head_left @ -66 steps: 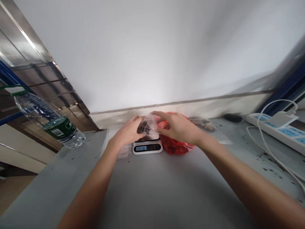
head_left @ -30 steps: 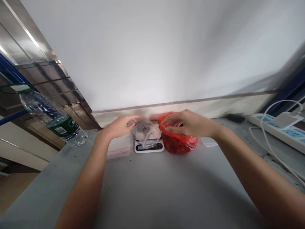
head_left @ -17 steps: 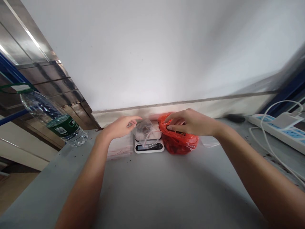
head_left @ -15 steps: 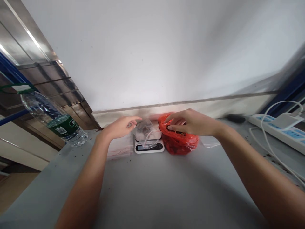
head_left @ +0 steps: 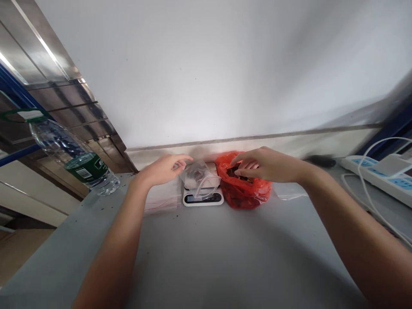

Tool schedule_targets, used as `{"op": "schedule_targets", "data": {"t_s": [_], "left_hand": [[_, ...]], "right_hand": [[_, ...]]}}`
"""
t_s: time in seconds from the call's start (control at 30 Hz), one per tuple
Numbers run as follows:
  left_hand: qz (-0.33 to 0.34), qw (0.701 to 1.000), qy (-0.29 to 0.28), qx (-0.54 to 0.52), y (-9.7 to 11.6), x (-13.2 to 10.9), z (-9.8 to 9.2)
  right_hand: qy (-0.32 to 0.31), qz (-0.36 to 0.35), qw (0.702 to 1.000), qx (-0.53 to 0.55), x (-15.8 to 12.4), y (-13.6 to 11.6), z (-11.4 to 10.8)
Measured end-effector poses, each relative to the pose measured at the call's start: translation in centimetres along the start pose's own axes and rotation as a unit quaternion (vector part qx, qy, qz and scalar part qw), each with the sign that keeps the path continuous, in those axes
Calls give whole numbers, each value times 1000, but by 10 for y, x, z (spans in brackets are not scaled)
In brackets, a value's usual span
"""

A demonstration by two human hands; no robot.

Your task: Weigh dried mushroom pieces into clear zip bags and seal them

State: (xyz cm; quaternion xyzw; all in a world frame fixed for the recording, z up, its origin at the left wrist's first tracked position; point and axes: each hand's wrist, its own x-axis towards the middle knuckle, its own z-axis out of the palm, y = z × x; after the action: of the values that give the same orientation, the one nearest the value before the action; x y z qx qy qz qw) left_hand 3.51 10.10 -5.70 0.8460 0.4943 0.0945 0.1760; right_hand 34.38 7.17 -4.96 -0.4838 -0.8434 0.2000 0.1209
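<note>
In the head view, the person's left hand (head_left: 162, 168) reaches forward across the grey table (head_left: 209, 257) to a small clear bag (head_left: 200, 179) that sits on top of a white scale (head_left: 203, 198) near the back wall. The thumb and forefinger are drawn close together at the bag's upper left corner and touch it, with the other fingers loosely curled. Whether they actually pinch the film cannot be told at this size. The clear bag stands slumped on the scale's platform with dark pieces inside it.

Just right of the scale and touching it lies a red bag (head_left: 246, 191), crumpled, with its mouth open upward. The right hand (head_left: 268, 164) hovers over that mouth, fingers (head_left: 242, 165) bent down and bunched into the opening above dark contents. Whether they grip a piece cannot be made out.

Left of the scale lies a flat stack of empty bags (head_left: 161, 201). Another flat clear pouch (head_left: 289, 191) lies right of the red bag. A water bottle (head_left: 77, 163) stands at the table's left edge. A power strip (head_left: 376, 176) with a white cable (head_left: 370, 204) lies far right
</note>
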Motion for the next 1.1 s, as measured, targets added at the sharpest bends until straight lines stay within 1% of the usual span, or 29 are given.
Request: {"op": "schedule_targets", "data": {"t_s": [0.17, 0.3, 0.37, 0.43, 0.5, 0.53, 0.6, 0.67, 0.73, 0.77, 0.8, 0.87, 0.9, 0.97, 1.0, 1.1], "left_hand": [[-5, 1000, -4, -6, 7, -1, 0], [-10, 1000, 0, 13, 24, -2, 6], [-17, 999, -12, 42, 32, -1, 11], [-19, 998, -35, 52, 38, -1, 14], [-5, 998, -44, 36, 41, -1, 15], [4, 999, -40, 27, 41, 0, 15], [9, 1000, -12, 21, 38, 1, 13], [-7, 999, 34, 25, 32, 3, 13], [-28, 997, 60, 25, 23, 6, 14], [-33, 998, 51, 22, 18, 8, 16], [-36, 999, 28, 15, 14, 9, 19], [-38, 999, -27, 1, 9, 11, 23], [-35, 998, -44, -4, 9, 11, 25], [-23, 998, -52, -13, 9, 11, 28], [-16, 999, -50, -15, 10, 11, 28], [-2, 999, -45, -8, 13, 12, 29]], "right_hand": [[-4, 4, 1000, 3, 2, 0, 2], [-8, 11, 1000, 8, 2, 1, 4], [-4, 7, 1000, 19, 2, -1, 5], [-13, -7, 999, 36, 1, -5, 5], [-33, -32, 998, 52, 2, -10, 6], [-40, -47, 997, 55, 2, -13, 8], [-39, -75, 995, 45, 4, -17, 15], [-23, -94, 995, 18, 8, -20, 26], [-12, -111, 994, -5, 13, -24, 39], [-4, -115, 993, -12, 15, -26, 45], [11, -114, 993, -17, 18, -28, 51], [73, -97, 992, -29, 23, -31, 60], [108, -89, 989, -36, 25, -31, 64], [159, -86, 982, -47, 28, -30, 70], [167, -91, 981, -49, 29, -29, 73], [164, -94, 980, -62, 34, -24, 83]]}}
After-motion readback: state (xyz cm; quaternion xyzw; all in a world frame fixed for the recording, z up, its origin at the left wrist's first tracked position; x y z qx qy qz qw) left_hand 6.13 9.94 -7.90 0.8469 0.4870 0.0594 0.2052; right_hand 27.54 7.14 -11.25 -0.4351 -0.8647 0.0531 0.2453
